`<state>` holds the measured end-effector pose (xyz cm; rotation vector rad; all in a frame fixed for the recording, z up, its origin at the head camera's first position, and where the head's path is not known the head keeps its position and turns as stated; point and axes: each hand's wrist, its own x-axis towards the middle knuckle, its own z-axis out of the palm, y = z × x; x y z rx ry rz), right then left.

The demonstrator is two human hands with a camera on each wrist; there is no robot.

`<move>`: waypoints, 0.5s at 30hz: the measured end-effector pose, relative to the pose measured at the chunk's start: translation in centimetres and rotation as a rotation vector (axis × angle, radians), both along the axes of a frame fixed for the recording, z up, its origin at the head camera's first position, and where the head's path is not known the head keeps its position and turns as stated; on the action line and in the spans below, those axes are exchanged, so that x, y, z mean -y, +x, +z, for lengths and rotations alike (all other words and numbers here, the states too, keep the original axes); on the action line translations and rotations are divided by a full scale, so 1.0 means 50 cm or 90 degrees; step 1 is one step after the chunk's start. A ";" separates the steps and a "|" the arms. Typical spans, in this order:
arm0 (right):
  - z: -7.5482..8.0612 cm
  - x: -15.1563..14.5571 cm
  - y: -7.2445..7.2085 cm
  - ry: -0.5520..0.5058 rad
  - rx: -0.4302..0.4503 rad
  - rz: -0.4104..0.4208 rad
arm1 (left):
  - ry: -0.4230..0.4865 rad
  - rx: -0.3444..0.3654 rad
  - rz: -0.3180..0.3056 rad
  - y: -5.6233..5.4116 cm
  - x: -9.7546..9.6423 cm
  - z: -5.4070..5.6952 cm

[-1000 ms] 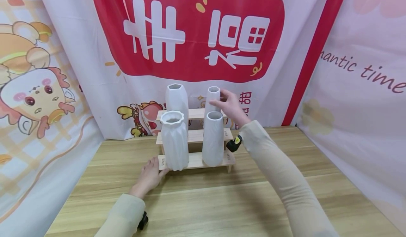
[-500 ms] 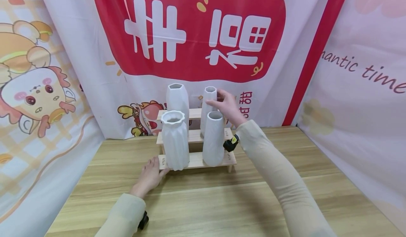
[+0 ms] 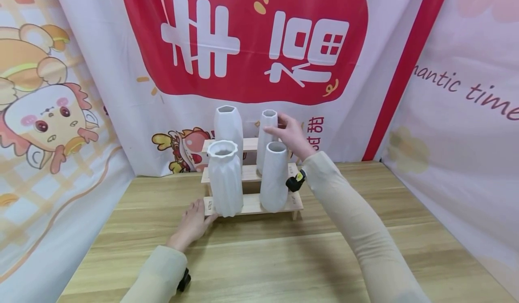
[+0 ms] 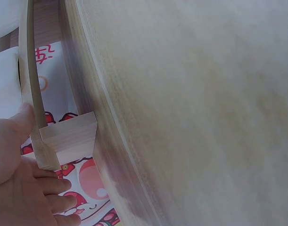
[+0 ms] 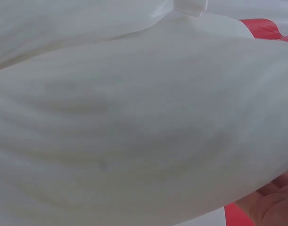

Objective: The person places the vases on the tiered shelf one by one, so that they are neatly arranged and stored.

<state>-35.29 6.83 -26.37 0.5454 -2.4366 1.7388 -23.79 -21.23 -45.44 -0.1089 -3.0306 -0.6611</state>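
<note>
My right hand (image 3: pixel 293 134) grips a slim white vase (image 3: pixel 266 143) near its rim, thumb in front and fingers behind. This vase stands on the middle tier of a wooden stepped stand (image 3: pixel 251 204), partly hidden by a tapered white vase (image 3: pixel 275 181) on the lowest tier. In the right wrist view, a white vase surface (image 5: pixel 148 122) fills most of the picture. My left hand (image 3: pixel 191 224) touches the stand's lower left end, its thumb along the front edge. The left wrist view has its fingers (image 4: pixel 52 186) fairly straight beside the board's corner.
A fluted white vase (image 3: pixel 226 183) stands at the lowest tier's left, with a faceted white vase (image 3: pixel 229 125) behind it. The stand is on a wood-grain table (image 3: pixel 259 262). A printed cloth (image 3: pixel 109 95) hangs close behind and at both sides.
During the first half second, my right hand moved the slim vase slightly left; its base came into view on the middle tier. Since then both hands have stayed nearly still.
</note>
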 end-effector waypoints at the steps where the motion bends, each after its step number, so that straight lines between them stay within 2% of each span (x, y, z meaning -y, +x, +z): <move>1: 0.000 -0.001 -0.002 0.000 0.002 0.001 | 0.001 0.002 0.000 0.000 0.000 0.000; 15: 0.002 -0.007 -0.019 0.023 0.034 0.009 | -0.004 -0.006 0.001 -0.001 0.000 -0.001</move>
